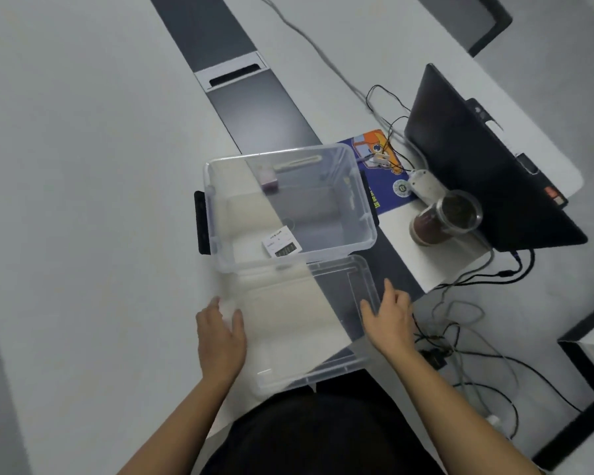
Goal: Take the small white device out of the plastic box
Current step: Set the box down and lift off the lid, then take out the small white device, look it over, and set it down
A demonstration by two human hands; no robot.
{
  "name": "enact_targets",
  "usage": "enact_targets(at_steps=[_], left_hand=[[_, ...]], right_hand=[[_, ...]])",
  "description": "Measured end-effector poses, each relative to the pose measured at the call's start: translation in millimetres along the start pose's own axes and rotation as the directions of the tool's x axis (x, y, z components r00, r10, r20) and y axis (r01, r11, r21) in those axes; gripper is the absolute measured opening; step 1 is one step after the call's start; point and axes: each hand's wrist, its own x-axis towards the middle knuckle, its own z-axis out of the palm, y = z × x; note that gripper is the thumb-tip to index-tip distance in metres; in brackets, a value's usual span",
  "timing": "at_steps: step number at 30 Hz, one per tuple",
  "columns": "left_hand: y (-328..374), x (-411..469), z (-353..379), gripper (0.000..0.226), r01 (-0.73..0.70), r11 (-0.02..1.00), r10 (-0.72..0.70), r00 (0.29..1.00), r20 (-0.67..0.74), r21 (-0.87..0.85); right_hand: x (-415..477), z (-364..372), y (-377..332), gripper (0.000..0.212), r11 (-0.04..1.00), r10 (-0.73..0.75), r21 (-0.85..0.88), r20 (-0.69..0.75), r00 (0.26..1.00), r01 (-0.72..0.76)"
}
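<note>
A clear plastic box with black side latches stands open on the white table. Inside, near its front wall, lies the small white device with a dark display strip. A small pinkish block and a pale flat strip sit toward the back of the box. The transparent lid lies flat in front of the box, at the table's near edge. My left hand grips the lid's left edge. My right hand grips its right edge. Both hands are outside the box.
To the right stand a black laptop, a clear cup of dark drink, a white gadget and a blue-orange printed sheet. Cables trail over the floor at the right. A dark strip with a cable slot crosses the table.
</note>
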Motion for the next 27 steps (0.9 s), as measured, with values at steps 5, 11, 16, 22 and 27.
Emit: enact_targets(at_steps=[5,11,16,22,27], left_hand=[[42.1,30.1,-25.0,0.058,-0.29,0.955,0.295,0.925,-0.238,0.057],[51.9,46.6,-16.6,0.047,-0.382,0.915,0.396,0.911,-0.115,0.129],[57.1,43.6,-21.0,0.046,-0.338,0.927,0.355,0.93,-0.093,0.16],[58.0,44.6,-21.9,0.04,-0.312,0.928,0.335,0.938,-0.092,0.204],[55.4,43.3,-23.0,0.042,-0.306,0.931,0.331,0.938,-0.101,0.199]], right_hand=[[21.4,-46.7,-66.6,0.05,0.892,-0.347,0.147,-0.387,0.855,0.428],[81.6,-60.0,-154.7,0.041,0.757,-0.654,-0.035,-0.032,0.756,0.653],[116.9,-28.1,-196.9,0.056,0.716,-0.538,-0.142,0.511,0.67,0.683],[121.4,-0.4,-204.9,0.053,0.617,-0.467,-0.272,0.629,0.621,0.739],[124.1,-12.8,-199.7,0.038,0.694,-0.454,-0.223,0.603,0.656,0.685]])
